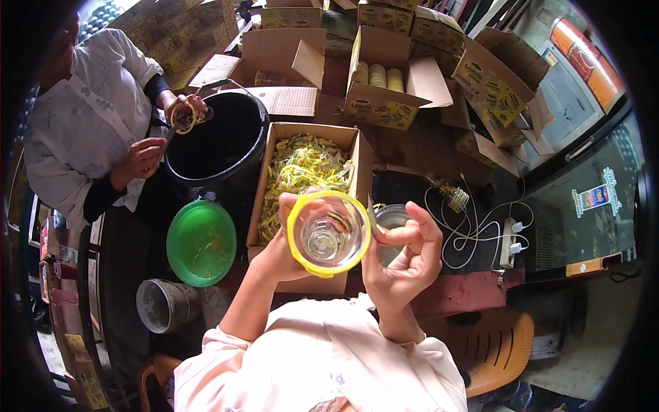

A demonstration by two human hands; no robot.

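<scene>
A clear plastic jar (322, 242) with a yellow band round its rim is held up in front of my chest, its mouth facing me. My left hand (278, 250) wraps round the jar's left side. At the right edge of the rim is my right hand (405, 264), thumb and forefinger brought together, the other fingers curled up. What that pinch holds, if anything, is too small to make out. Just beyond the jar stands an open cardboard box (360, 161) filled with crumpled yellow wrapped strips (305, 165).
At the left, a person (86, 123) holds a similar jar (184, 117) over a black bucket (218, 147). Nearby are a green basin (201, 244) and a grey pail (165, 305). A metal bowl (391, 218), white cables (467, 237) and a power strip (509, 244) lie to the right.
</scene>
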